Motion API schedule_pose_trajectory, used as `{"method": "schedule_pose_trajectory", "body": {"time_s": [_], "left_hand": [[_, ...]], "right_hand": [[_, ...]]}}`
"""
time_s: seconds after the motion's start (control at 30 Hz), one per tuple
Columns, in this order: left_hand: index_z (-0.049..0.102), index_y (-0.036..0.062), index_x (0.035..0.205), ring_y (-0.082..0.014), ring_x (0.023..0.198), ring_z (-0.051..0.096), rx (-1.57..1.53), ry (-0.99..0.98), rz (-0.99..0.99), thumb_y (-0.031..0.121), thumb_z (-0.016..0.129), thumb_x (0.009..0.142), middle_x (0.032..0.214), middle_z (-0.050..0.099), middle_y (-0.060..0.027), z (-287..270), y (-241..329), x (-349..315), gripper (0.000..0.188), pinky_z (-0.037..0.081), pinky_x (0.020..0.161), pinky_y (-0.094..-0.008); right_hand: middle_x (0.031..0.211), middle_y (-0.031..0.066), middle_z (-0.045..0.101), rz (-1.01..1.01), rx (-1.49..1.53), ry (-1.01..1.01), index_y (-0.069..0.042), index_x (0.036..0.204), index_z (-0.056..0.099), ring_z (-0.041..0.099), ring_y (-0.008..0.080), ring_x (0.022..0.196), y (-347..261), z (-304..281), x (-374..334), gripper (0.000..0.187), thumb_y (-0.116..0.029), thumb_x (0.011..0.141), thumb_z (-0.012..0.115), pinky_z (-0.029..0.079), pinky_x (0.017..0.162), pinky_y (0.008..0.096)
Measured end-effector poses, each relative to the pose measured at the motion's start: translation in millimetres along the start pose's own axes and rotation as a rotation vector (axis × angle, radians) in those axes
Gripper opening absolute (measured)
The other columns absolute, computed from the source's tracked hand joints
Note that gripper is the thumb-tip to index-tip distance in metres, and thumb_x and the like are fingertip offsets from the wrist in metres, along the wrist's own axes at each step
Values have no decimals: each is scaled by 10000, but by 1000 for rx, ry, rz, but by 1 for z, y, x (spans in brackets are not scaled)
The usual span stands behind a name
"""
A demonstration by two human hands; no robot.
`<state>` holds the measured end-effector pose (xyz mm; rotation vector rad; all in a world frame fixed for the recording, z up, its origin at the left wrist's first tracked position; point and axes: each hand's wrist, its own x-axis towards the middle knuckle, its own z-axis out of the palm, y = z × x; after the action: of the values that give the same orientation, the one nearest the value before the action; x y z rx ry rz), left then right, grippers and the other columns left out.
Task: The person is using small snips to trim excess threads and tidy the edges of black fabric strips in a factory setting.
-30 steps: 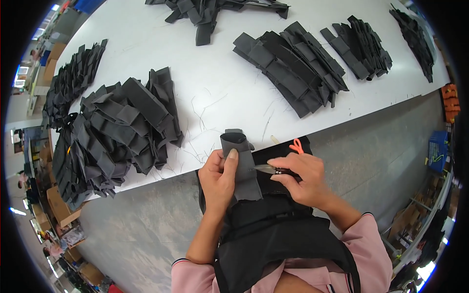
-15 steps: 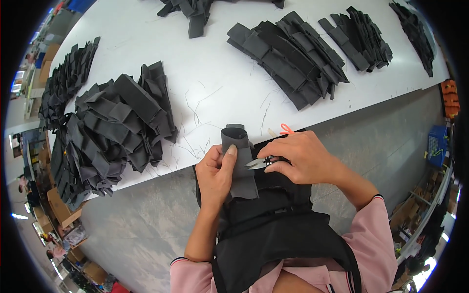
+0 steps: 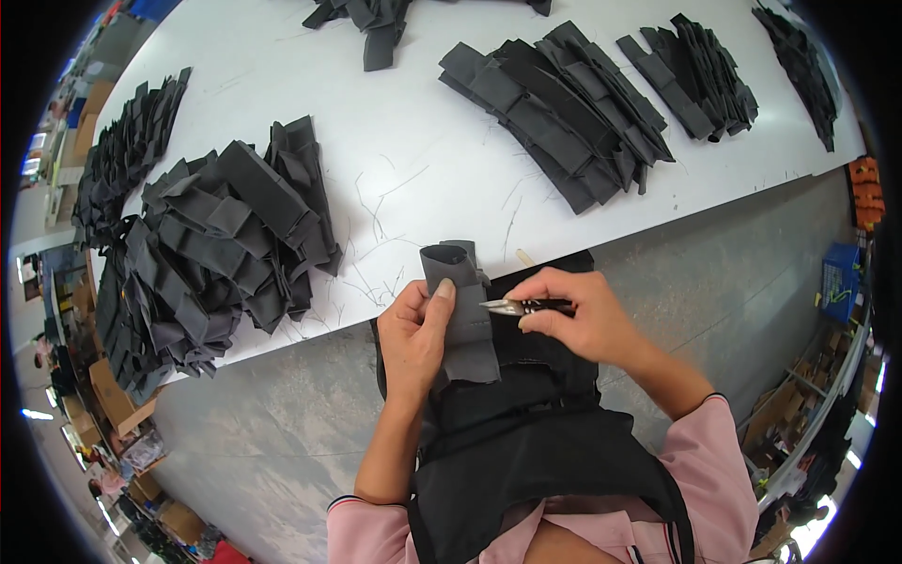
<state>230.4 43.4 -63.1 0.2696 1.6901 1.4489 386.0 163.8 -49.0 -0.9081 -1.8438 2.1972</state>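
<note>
Left hand (image 3: 413, 334) grips grey fabric piece (image 3: 462, 310); right hand (image 3: 578, 315) pinches snips (image 3: 517, 306).

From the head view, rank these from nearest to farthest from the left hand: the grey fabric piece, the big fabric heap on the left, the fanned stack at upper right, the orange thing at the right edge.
1. Grey fabric piece: held in the left hand.
2. Big fabric heap: on the table, left of the hand.
3. Fanned stack: farther up the table, right.
4. Orange thing: far right edge, off the table.

Matt grey cloth piece (image 3: 462, 310); shiny metal snips (image 3: 512, 305); smooth white tabletop (image 3: 404, 122).
</note>
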Motion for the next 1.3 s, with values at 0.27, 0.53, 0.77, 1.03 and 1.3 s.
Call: {"method": "schedule_pose_trajectory", "body": {"time_s": [0.27, 0.53, 0.77, 1.03, 1.3], "left_hand": [[603, 16, 785, 19, 557, 300, 31, -13, -23, 166, 602, 901, 598, 434, 107, -4, -1, 1, 189, 214, 490, -181], [632, 0, 845, 16, 580, 390, -72, -44, -61, 174, 605, 905, 644, 545, 73, 0, -2, -1, 186, 303, 524, -156], [631, -12, 868, 14, 601, 428, -69, -52, -55, 169, 604, 906, 669, 576, 56, -3, -3, 0, 187, 335, 539, -157], [628, -6, 855, 20, 594, 397, -86, -72, -62, 165, 601, 909, 661, 545, 74, 1, -4, -1, 182, 308, 529, -153], [625, -20, 872, 14, 615, 435, -115, -75, -64, 161, 595, 912, 688, 577, 53, 3, 0, -2, 188, 341, 551, -151]], "right_hand": [[733, 22, 606, -441, -732, 174, -98, 954, 646, 591, 197, 618, -13, 12, -13, 239, -125, 722, 698, 435, 571, 299], [783, 25, 559, -657, -984, 197, -72, 993, 623, 560, 183, 630, -5, 20, -13, 321, -66, 677, 680, 409, 539, 296], [767, 37, 551, -647, -956, 86, -52, 984, 588, 550, 170, 638, -7, 19, -10, 299, -42, 695, 665, 422, 560, 287], [830, 72, 620, 49, 190, -11, -16, 1011, 507, 618, 123, 728, 0, 15, -9, 264, -42, 794, 656, 480, 665, 260], [777, 46, 564, -619, -881, 135, -49, 955, 550, 568, 215, 610, -4, 22, -19, 320, -71, 681, 714, 428, 523, 324]]}}
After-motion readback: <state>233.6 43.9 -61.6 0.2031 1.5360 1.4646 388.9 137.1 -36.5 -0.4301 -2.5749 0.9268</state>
